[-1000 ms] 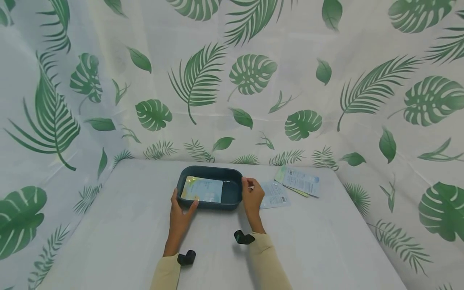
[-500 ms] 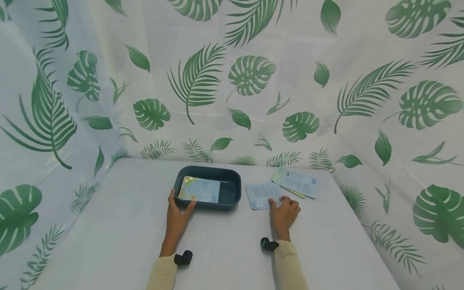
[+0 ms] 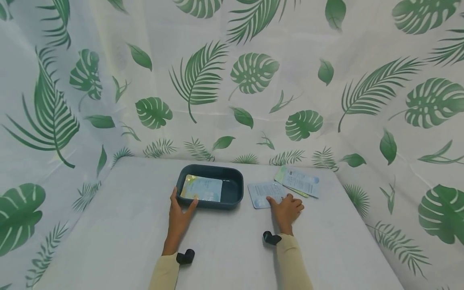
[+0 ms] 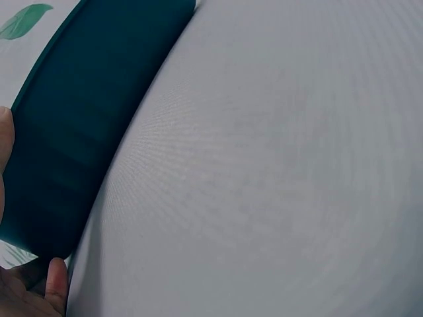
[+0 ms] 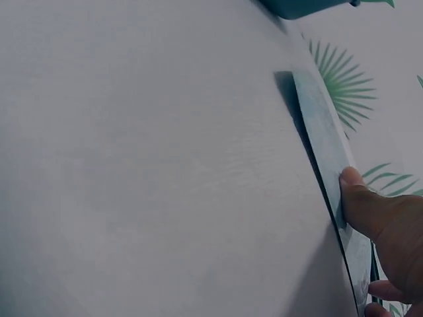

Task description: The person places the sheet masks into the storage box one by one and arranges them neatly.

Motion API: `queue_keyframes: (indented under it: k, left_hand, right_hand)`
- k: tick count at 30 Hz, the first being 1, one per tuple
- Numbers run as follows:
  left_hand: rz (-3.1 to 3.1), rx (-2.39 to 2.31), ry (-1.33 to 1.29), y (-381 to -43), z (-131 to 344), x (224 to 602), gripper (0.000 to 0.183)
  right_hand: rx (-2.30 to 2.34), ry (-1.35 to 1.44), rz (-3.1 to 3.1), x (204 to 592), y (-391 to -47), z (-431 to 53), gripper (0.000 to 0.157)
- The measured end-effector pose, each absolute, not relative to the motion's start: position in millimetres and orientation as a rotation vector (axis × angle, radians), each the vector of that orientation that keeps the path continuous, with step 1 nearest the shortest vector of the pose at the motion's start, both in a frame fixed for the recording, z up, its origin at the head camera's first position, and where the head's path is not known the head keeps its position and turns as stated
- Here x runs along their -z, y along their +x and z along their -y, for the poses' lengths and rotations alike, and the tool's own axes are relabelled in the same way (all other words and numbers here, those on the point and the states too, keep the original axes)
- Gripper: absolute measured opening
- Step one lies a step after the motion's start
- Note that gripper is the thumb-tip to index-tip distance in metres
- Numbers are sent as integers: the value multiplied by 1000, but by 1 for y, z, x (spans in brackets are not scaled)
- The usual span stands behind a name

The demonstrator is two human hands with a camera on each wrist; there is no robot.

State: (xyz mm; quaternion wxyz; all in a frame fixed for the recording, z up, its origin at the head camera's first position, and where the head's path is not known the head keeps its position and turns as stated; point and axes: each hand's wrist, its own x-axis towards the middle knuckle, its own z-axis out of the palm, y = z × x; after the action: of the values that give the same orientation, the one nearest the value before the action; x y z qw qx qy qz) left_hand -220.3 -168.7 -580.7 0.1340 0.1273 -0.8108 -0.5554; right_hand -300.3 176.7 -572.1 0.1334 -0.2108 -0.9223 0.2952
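Note:
A dark blue-green plastic tub (image 3: 232, 204) rests on the white table, with one flat blue-and-yellow sachet (image 3: 204, 188) lying inside it. My left hand (image 3: 178, 219) holds the tub's near left corner, thumb at the front rim and fingers along the left side. To the right of the tub lies a light-blue printed sachet (image 3: 262, 194). My right hand (image 3: 286, 211) grips it by its right part. In the right wrist view, the thumb presses on the face of this sachet (image 5: 318, 125) while fingertips meet its edge; its far end stands slightly off the table.
Behind the right hand lie more sachets (image 3: 302, 182), overlapping, one blue-white and at least one green-edged beneath. A white cloth (image 3: 232, 249) covers the table. Leaf-printed curtains (image 3: 250, 133) enclose the back and both sides.
My right hand has left the tub's right rim and moved right and nearer, onto the light-blue sachet. The left hand still holds the tub, which keeps its place.

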Motion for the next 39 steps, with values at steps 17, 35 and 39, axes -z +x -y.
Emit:
queue_keyframes:
  k: [17, 35, 39]
  left_hand:
    - [2340, 1622, 367, -219, 166, 576, 99]
    - [2338, 1609, 371, -218, 168, 577, 101]
    - [2337, 1602, 375, -219, 167, 579, 101]
  right_hand:
    - [-1010, -671, 2667, 556, -299, -190, 64]
    - [-1062, -724, 2676, 556, -295, -202, 35]
    - [-1076, -708, 2715, 557, -294, -207, 36]
